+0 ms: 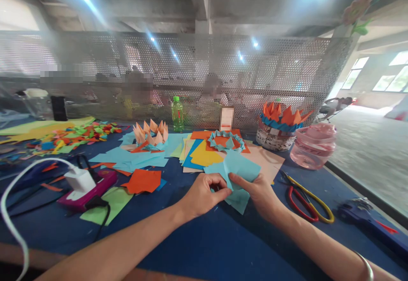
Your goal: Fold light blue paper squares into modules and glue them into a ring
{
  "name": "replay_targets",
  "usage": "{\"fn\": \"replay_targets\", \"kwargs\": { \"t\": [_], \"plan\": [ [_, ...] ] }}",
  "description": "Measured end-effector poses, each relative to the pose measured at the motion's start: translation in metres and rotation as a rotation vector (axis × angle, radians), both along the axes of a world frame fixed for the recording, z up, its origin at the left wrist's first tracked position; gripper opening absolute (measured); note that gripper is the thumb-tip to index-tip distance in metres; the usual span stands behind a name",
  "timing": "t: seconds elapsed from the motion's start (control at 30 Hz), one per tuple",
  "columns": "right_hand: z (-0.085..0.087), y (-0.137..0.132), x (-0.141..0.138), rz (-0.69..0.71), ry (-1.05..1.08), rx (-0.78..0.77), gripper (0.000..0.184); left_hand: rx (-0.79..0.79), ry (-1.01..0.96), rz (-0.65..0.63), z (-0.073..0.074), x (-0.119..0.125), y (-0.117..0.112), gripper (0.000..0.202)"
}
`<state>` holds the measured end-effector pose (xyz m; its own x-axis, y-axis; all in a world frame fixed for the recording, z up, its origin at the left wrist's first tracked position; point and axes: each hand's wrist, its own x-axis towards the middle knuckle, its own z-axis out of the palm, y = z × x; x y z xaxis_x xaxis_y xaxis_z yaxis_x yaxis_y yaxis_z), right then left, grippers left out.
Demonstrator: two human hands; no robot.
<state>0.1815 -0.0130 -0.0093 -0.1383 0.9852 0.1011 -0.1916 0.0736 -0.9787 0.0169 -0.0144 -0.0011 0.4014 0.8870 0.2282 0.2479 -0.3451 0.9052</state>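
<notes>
Right hand point(263, 191): thumb laid flat on top of the light-blue paper point(245, 166), fingers underneath, mostly hidden; reads as a firm hold. Left hand point(202, 191): fingers curled, thumb and index nearly meeting at the paper's near-left edge; looks like a pinch, though the exact contact is partly hidden. Paper sits between both hands, just above the table point(207, 247), a flap hanging below the thumbs.

Step in hand, as judged: shaping the paper with a fold. To do it well: match edges before pressing, keep the right thumb as anchor, run the left thumb along the crease, press lightly; thin paper likely wrinkles or slips if squeezed off-line.

Paper is matte, smooth, angular. Just beyond the grip: flat yellow sheet point(207, 157) on a loose stack, then a light-blue ring point(229, 146) of folded pointed units. Left of grip: crumpled-edged orange paper point(143, 181); farther out that way, a peach spiked ring point(151, 136), stiff upright points. Right of grip: scissors point(307, 188) with slick-looking red and yellow loop handles; past them, a translucent pink cup point(312, 149), rounded and shiny. Far left: glossy magenta power strip point(110, 179) and small multicoloured paper scraps point(70, 138), heaped.
</notes>
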Motion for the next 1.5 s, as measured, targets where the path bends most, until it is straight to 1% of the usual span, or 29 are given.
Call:
{"fn": "replay_targets", "kwargs": {
  "t": [0.13, 0.23, 0.3, 0.37, 0.53, 0.67, 0.77, 0.87, 0.97, 1.07, 1.23, 1.3, 1.37, 1.43, 1.5],
  "plan": [
    [-0.002, 0.000, 0.000, -0.016, -0.008, 0.005, 0.037, -0.144, -0.016, -0.015, -0.003, -0.001, 0.003, 0.023],
    [-0.005, 0.001, 0.000, -0.042, -0.067, 0.021, 0.035, -0.178, 0.012, -0.023, -0.005, -0.002, 0.005, 0.025],
    [-0.006, 0.001, 0.001, -0.065, -0.120, 0.067, 0.033, -0.165, 0.033, -0.019, -0.004, -0.002, 0.005, 0.027],
    [-0.005, 0.002, 0.000, -0.082, -0.176, 0.114, 0.030, -0.124, 0.014, 0.002, -0.003, -0.003, 0.005, 0.029],
    [-0.006, 0.001, -0.001, -0.064, -0.258, 0.174, 0.027, -0.049, -0.089, 0.117, -0.004, -0.005, 0.009, 0.034],
    [-0.007, -0.001, -0.003, -0.018, -0.257, 0.150, 0.028, -0.066, -0.151, 0.146, -0.007, -0.005, 0.012, 0.034],
    [-0.004, -0.004, -0.003, 0.027, -0.230, 0.132, 0.028, -0.115, -0.211, 0.156, -0.005, -0.006, 0.011, 0.033],
    [-0.001, -0.006, -0.003, 0.063, -0.198, 0.120, 0.031, -0.174, -0.272, 0.141, -0.001, -0.006, 0.010, 0.031],
    [0.000, -0.006, -0.004, 0.071, -0.190, 0.096, 0.033, -0.220, -0.336, 0.119, -0.002, -0.007, 0.010, 0.031],
    [0.000, -0.005, -0.003, 0.068, -0.189, 0.041, 0.036, -0.227, -0.322, 0.129, -0.005, -0.008, 0.014, 0.033],
    [-0.001, 0.000, 0.002, 0.044, -0.156, -0.029, 0.040, -0.158, -0.241, 0.189, -0.009, -0.009, 0.018, 0.038],
    [-0.002, 0.003, 0.003, 0.024, -0.157, -0.039, 0.041, -0.196, -0.260, 0.165, -0.007, -0.007, 0.016, 0.039],
    [-0.004, 0.004, 0.004, -0.006, -0.161, -0.032, 0.042, -0.275, -0.295, 0.072, -0.004, -0.005, 0.012, 0.035],
    [-0.005, 0.004, 0.004, -0.029, -0.166, -0.005, 0.042, -0.361, -0.293, -0.052, -0.002, -0.003, 0.008, 0.033],
    [-0.006, 0.004, 0.003, -0.031, -0.174, 0.026, 0.041, -0.429, -0.255, -0.112, -0.002, -0.002, 0.006, 0.036]
  ]
}}
